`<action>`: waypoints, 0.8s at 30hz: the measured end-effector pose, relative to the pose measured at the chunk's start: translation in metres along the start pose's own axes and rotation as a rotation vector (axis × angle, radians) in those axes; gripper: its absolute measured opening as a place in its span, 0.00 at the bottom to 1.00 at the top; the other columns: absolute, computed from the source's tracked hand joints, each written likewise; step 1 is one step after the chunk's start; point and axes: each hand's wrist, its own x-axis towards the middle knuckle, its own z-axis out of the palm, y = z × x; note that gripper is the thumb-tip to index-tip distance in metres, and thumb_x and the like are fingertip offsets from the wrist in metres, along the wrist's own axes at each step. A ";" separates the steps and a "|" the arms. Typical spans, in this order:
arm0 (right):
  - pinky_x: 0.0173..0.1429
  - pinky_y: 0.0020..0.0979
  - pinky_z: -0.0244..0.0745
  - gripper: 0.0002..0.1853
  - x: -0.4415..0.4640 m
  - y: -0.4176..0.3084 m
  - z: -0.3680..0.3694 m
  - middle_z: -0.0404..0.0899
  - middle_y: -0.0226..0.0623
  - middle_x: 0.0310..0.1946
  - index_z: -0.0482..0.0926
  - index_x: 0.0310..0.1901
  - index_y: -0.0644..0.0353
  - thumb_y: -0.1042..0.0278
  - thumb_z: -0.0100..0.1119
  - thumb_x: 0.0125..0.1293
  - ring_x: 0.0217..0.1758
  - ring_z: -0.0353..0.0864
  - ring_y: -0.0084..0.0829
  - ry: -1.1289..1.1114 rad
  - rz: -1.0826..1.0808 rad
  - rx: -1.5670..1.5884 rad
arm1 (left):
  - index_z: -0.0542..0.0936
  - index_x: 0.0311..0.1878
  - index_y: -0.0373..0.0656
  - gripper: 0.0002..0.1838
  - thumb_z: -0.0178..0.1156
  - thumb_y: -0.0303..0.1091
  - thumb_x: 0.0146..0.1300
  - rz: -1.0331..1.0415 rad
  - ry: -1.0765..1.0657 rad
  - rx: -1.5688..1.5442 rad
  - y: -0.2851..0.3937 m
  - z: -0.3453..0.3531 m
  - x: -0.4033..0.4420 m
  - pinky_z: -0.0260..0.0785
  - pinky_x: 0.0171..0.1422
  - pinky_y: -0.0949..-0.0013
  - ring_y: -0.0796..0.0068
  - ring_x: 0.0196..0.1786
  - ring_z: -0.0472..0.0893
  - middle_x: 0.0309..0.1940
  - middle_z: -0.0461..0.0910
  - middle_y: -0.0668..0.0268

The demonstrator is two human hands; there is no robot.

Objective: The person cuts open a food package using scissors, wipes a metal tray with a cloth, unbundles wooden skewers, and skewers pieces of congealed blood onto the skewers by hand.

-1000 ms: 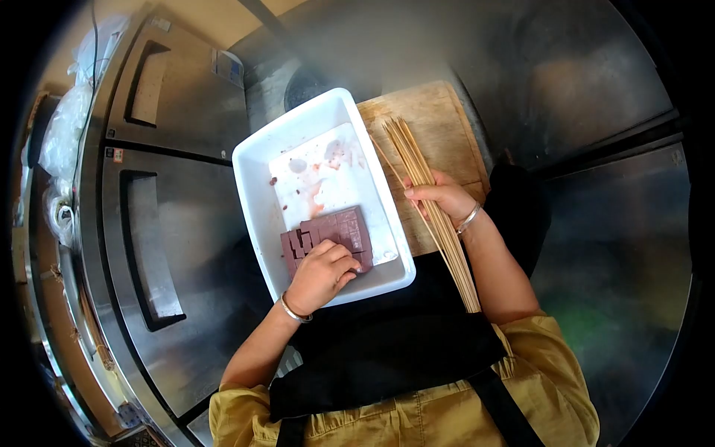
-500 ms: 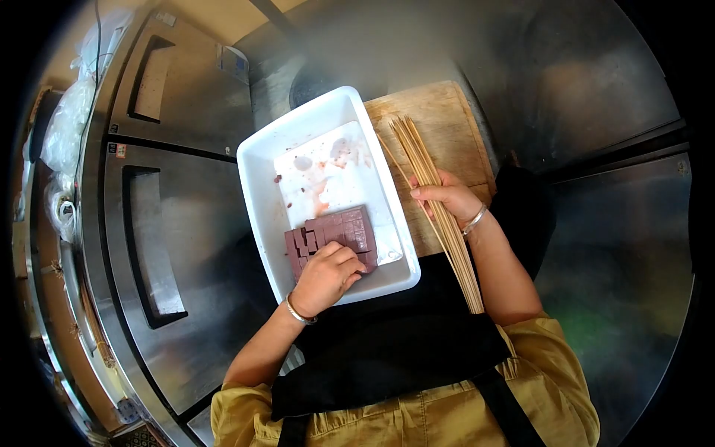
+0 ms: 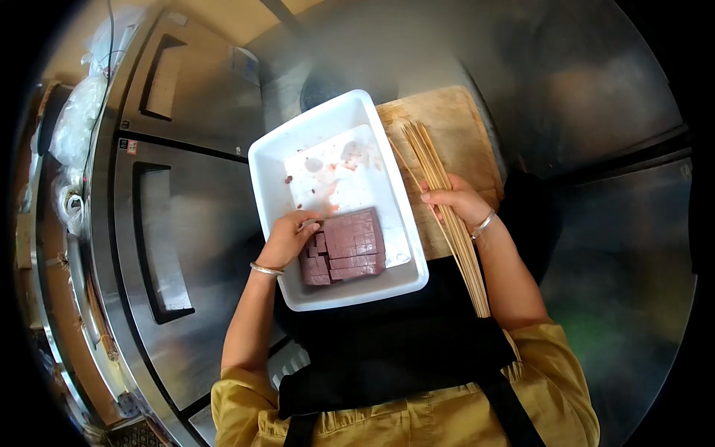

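A white tub (image 3: 268,175) holds a dark reddish-brown block (image 3: 354,235) cut into pieces, with small gaps at its left side. My left hand (image 3: 290,236) is at the block's upper left corner, its thumb and fingers pinched together at the edge pieces; what lies between the fingertips is too small to make out. In my right hand (image 3: 458,203) is a bundle of thin wooden skewers (image 3: 430,158), pointed ends up. One skewer stands a little apart on the bundle's left side.
Behind the skewers lies a wooden cutting board (image 3: 469,127). Steel cabinet doors (image 3: 197,216) stand at the left, with plastic bags (image 3: 78,123) beyond them. Red liquid and small dark crumbs are on the tub's floor.
My left hand has moved from the block's near side up and left to its upper left corner, uncovering the near pieces. My right hand still holds the skewers. The view has shifted slightly.
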 end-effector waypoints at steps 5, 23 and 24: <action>0.22 0.17 0.66 0.14 0.000 0.001 0.000 0.74 0.30 0.23 0.72 0.42 0.62 0.73 0.63 0.55 0.18 0.70 0.17 -0.002 -0.020 -0.016 | 0.78 0.49 0.36 0.14 0.61 0.25 0.59 -0.097 -0.078 -0.050 -0.006 0.007 0.003 0.71 0.45 0.74 0.75 0.37 0.79 0.34 0.82 0.61; 0.22 0.17 0.66 0.14 -0.004 -0.003 0.006 0.74 0.30 0.23 0.73 0.42 0.62 0.73 0.63 0.55 0.19 0.71 0.18 0.028 -0.009 -0.032 | 0.75 0.53 0.39 0.15 0.54 0.25 0.63 -0.002 0.057 0.069 -0.013 0.014 0.014 0.70 0.48 0.67 0.62 0.40 0.80 0.39 0.80 0.55; 0.22 0.17 0.66 0.14 -0.004 -0.003 0.005 0.74 0.30 0.23 0.73 0.42 0.62 0.73 0.63 0.55 0.19 0.71 0.18 0.029 -0.012 -0.033 | 0.75 0.53 0.39 0.14 0.54 0.25 0.63 0.000 0.025 -0.052 -0.017 0.015 0.016 0.70 0.48 0.69 0.66 0.40 0.79 0.39 0.80 0.58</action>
